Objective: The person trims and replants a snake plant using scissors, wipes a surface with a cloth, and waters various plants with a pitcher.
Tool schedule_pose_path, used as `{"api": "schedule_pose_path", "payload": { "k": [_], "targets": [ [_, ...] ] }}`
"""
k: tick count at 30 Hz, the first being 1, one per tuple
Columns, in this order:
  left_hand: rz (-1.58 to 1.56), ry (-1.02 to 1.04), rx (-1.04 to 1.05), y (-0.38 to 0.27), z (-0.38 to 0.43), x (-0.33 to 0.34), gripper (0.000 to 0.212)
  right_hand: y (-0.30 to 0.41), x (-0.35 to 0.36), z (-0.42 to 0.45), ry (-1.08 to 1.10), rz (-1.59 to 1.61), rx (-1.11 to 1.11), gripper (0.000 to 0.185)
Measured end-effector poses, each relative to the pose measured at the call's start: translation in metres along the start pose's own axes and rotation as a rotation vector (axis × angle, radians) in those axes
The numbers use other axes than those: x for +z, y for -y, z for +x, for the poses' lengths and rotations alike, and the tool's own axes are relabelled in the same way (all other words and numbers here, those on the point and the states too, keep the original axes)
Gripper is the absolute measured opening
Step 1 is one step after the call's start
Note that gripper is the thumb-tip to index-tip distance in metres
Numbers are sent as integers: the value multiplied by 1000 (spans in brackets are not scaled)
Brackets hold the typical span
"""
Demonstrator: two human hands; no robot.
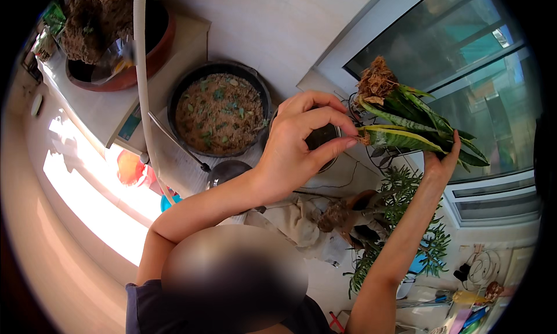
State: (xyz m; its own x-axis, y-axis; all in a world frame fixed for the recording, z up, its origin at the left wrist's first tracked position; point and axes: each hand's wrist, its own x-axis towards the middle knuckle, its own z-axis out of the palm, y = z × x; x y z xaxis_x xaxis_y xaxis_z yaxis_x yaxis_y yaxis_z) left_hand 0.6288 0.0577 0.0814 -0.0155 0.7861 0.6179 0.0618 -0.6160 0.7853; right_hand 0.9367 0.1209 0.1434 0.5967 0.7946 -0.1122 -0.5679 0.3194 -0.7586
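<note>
Raised in front of me is an uprooted snake plant (417,112), its long green leaves mottled and some edged in yellow. A tangle of brown fibrous roots (377,79) sits at its upper end. My right hand (441,157) grips the leaves from below, with part of its fingers hidden behind them. The thumb and index finger of my left hand (304,136) pinch the base of one yellow-edged leaf (402,138), where a small tuft of roots (364,137) shows. Behind my left hand, a dark round container (323,140) is partly covered.
A round black pot (217,114) of sandy soil bears small succulent pieces. A pale ribbed hose (140,51) hangs before a reddish-brown bowl (150,68) with a rough rock (93,27). A thick-stemmed potted plant (370,212) stands below my hands, near the glass window (478,116).
</note>
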Motion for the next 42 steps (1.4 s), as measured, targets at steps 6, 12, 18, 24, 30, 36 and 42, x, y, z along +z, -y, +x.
{"api": "schedule_pose_path", "payload": {
  "k": [6, 12, 18, 24, 30, 36, 42],
  "targets": [
    [0, -7, -37, 1, -1, -4, 14, 1, 2, -1, -5, 3, 3, 35],
    [-103, 1, -126, 3, 1, -5, 11, 2, -2, -1, 4, -8, -15, 37],
    [-46, -24, -161, 15, 18, -5, 14, 2, -4, -3, 39, 7, 1, 41],
    [14, -7, -148, 29, 39, 8, 17, 2, -4, -6, 49, -8, -7, 42],
    [48, 34, -126, 31, 47, 10, 14, 2, -4, -10, 40, -11, -23, 42],
    [88, 3, -90, 38, 46, 6, 12, 7, -7, -10, 48, -29, -27, 42],
    [89, 61, -148, 39, 41, 6, 15, 8, -6, -13, 75, -51, -61, 48]
  ]
}}
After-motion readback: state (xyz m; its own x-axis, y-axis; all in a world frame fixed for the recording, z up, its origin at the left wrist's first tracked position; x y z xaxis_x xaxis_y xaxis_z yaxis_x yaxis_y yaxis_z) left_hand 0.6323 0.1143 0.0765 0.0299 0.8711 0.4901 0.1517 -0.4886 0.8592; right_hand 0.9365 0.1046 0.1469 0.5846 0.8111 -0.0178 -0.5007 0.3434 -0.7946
